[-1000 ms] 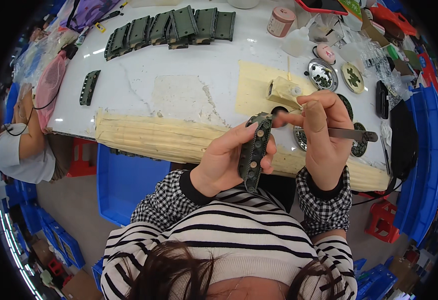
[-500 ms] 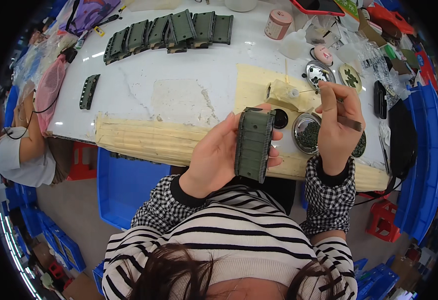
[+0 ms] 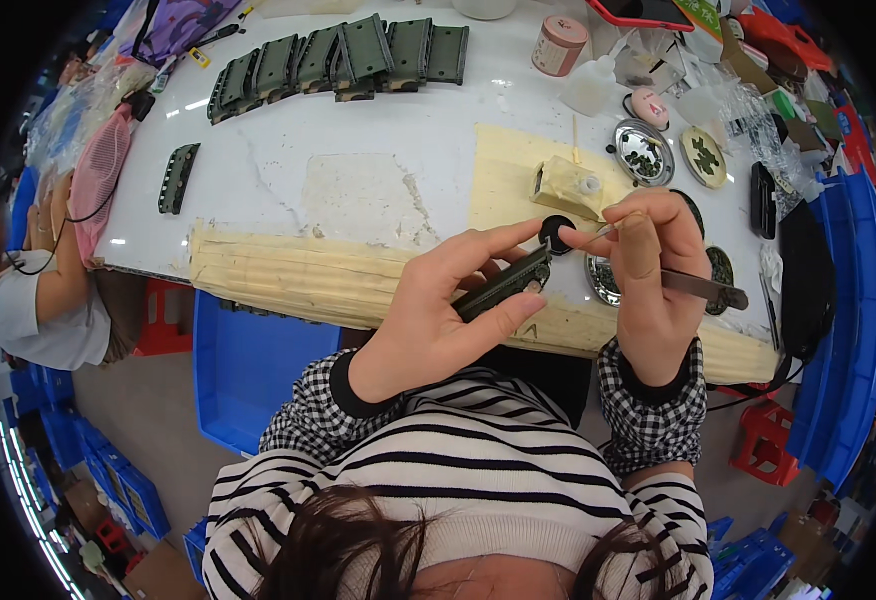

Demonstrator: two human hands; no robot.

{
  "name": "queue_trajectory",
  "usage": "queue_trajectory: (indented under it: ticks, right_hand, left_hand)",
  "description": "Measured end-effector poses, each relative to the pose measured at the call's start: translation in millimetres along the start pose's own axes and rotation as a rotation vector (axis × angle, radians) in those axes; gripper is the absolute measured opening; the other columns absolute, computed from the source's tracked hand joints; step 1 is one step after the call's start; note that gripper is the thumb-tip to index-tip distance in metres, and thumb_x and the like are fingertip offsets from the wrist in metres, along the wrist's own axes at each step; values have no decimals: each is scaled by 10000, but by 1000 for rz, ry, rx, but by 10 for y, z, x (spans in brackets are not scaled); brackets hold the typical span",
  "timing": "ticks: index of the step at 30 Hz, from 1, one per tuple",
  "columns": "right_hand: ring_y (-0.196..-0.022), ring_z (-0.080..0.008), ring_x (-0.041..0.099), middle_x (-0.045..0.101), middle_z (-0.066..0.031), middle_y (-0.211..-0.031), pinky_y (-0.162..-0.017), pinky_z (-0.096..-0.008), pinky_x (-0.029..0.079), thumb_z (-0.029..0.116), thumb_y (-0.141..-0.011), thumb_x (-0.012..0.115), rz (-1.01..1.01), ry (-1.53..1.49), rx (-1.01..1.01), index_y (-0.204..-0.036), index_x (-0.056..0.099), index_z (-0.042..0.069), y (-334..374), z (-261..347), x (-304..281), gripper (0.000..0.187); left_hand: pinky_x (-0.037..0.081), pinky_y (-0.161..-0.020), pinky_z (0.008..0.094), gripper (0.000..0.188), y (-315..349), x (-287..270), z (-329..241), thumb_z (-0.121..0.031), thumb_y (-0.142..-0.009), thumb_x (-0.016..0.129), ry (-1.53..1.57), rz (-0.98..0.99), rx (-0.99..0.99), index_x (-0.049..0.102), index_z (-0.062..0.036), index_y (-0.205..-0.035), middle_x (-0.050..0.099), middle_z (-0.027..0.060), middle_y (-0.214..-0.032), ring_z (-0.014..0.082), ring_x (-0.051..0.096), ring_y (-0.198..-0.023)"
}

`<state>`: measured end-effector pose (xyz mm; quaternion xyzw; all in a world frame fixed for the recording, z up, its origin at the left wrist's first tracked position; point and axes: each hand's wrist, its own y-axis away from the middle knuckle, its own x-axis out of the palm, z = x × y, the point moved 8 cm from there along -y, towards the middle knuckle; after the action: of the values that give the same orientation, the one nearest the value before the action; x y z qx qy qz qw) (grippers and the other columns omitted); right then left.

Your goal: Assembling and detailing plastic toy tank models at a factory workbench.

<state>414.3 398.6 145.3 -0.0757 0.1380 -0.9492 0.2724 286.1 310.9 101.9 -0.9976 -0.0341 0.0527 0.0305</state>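
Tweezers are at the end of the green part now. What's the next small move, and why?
Probably ease the tweezers tip down onto the end of the green part. The right hand has the tip beside that end, and the left hand holds the part tilted toward it.

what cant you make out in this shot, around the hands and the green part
- Head view: the green part shows only in part; left hand fingers wrap it.
- Tweezers: the tip, near the right hand fingertips, is too thin to tell what it grips.
- Metal dishes: contents too small to identify.
- Far row of green parts: detail blurred by fisheye bend.
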Motion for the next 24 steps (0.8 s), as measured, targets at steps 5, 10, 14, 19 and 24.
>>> queue_trajectory:
  ticks: [5,10,14,19,24]
  right_hand:
    - [-831,-114,600,550,-87,-932,-808,-327,579,131,-975,504,39,-53,60,-991,513,-50,17,-69,55,182]
    - [-819,-102,593,551,-85,-933,-809,-328,580,118,-971,509,51,-59,27,-984,517,-54,22,-50,76,172]
    - [-805,-98,589,551,-84,-936,-808,-325,581,117,-971,509,34,-49,44,-980,518,-56,29,-54,89,172]
    - [-761,-89,583,558,-69,-900,-714,-278,564,100,-956,539,-117,0,3,-965,540,-49,-50,-25,-76,149]
    - [-621,-67,500,557,-35,-805,-540,-226,423,23,-886,605,-179,812,-301,-927,615,-22,-227,115,-209,62]
  left_hand:
    - [509,-798,290,544,7,4,-11,-110,-837,680,26,-27,16,489,-29,-1339,621,108,-1058,154,597,-912]
    - [509,-795,288,550,12,2,-20,-105,-835,679,26,-33,14,482,-25,-1342,620,105,-1060,152,595,-918]
    - [511,-791,290,558,18,0,-12,-100,-831,679,27,-34,21,476,-21,-1345,620,103,-1053,151,594,-921]
    - [492,-860,296,502,31,-12,4,-142,-890,629,91,-7,-7,464,-9,-1344,604,119,-1114,170,597,-970]
    - [437,-993,376,525,59,115,250,-326,-1005,413,579,153,-108,373,58,-1362,510,207,-1316,271,540,-1188]
